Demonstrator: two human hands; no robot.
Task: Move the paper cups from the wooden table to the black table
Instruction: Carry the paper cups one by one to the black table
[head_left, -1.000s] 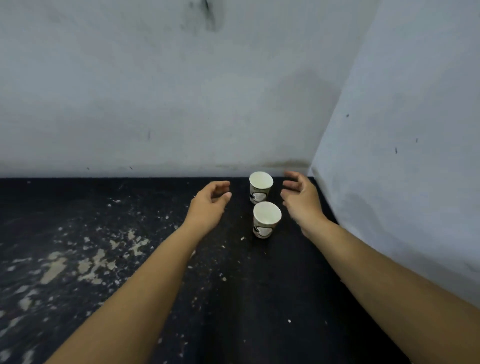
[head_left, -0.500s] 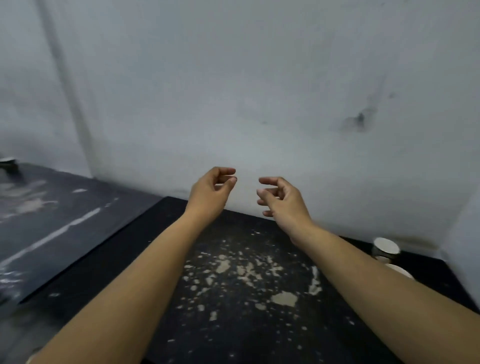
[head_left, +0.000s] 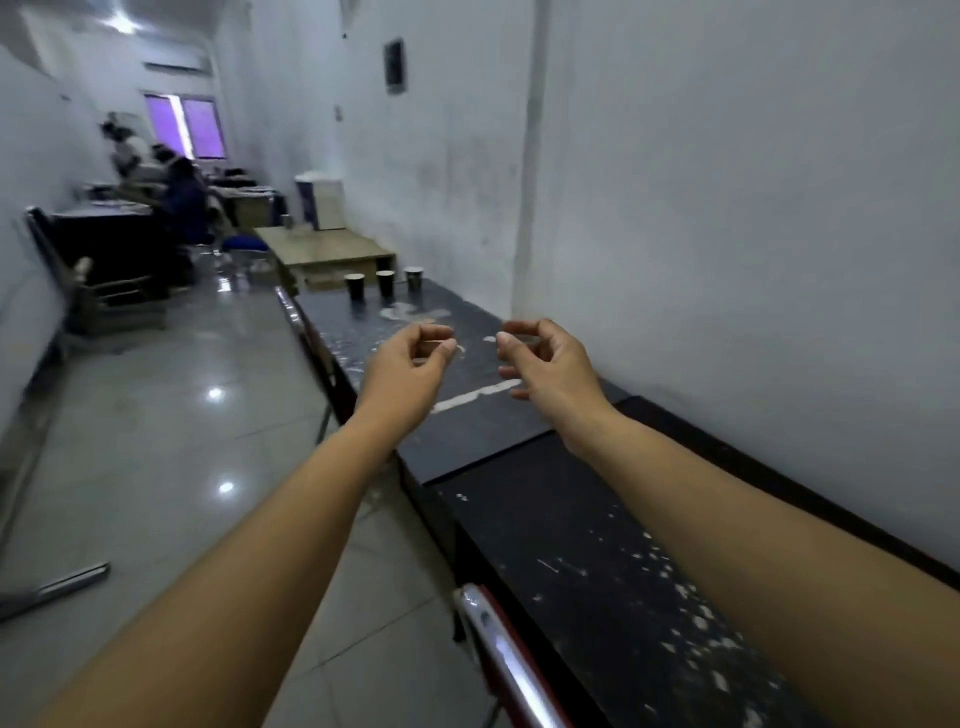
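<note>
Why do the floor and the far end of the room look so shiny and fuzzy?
Head view: ceiling lights bounce off the glossy floor tiles as white spots; the far people and cups are smeared, likely by head motion; the wide lens bends the wall.

Scuffed matt black table (head_left: 571, 519); glossy tiled floor (head_left: 171, 441).

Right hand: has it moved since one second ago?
Yes: right hand went left along the black table, from the wall corner to the white stripe.
</note>
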